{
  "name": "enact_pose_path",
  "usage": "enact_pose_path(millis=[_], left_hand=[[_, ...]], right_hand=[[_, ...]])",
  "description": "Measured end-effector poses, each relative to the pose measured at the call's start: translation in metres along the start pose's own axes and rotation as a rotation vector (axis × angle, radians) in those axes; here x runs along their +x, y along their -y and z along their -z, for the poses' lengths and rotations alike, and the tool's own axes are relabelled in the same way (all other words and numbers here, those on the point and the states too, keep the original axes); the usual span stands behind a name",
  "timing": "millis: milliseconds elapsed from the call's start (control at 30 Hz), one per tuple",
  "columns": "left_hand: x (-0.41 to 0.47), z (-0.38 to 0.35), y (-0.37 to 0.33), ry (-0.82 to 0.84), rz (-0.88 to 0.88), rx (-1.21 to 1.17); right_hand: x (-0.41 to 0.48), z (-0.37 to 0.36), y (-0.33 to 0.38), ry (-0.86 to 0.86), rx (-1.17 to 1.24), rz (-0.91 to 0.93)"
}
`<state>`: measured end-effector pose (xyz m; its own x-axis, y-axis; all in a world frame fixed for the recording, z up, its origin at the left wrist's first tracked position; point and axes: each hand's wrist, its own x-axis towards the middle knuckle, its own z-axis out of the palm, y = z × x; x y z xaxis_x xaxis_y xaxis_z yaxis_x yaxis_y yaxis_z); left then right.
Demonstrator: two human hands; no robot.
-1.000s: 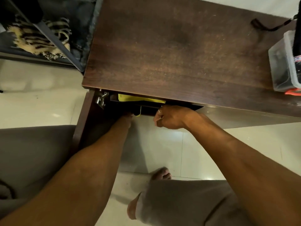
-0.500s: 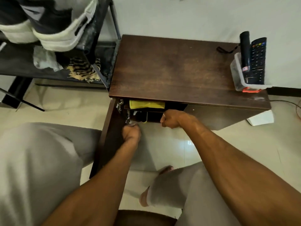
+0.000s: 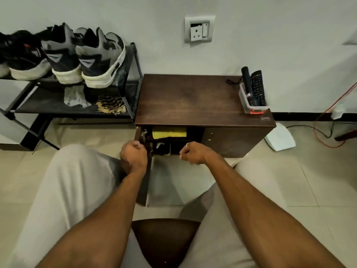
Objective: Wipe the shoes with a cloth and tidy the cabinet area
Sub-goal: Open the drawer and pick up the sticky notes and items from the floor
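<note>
Both hands have drawn back from the cabinet's opening, and more of the wall and shoe rack shows than half a second ago. Left hand (image 3: pixel 133 158): fingers curled shut, set against the edge of the open cabinet door (image 3: pixel 144 182); whether it grips the door cannot be told. Right hand (image 3: pixel 192 153): fingers closed in a loose fist, holding nothing visible, just in front of the open compartment. Cabinet (image 3: pixel 195 101): dark wood, left door swung open toward the person. Yellow cloth (image 3: pixel 169 132): folded on the upper shelf inside. Shoes (image 3: pixel 83 55): on the top tier of the shoe rack (image 3: pixel 127 74), left of the cabinet. Grey rag (image 3: pixel 74 97): on the tier below.
</note>
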<state>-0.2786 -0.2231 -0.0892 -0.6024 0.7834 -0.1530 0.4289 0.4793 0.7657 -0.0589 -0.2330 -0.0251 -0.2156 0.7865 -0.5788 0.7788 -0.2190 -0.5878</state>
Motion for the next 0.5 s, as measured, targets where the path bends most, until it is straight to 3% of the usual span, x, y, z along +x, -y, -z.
enact_pose_path(millis=[100,500], left_hand=[[-0.002,0.012,0.01,0.016,0.143,0.051],[-0.011,0.01,0.001,0.197,0.15,0.007]], right_hand=[[-0.009,-0.009,-0.001,-0.026,0.029,-0.005],[-0.007,-0.02,-0.003,-0.095,0.045,0.004]])
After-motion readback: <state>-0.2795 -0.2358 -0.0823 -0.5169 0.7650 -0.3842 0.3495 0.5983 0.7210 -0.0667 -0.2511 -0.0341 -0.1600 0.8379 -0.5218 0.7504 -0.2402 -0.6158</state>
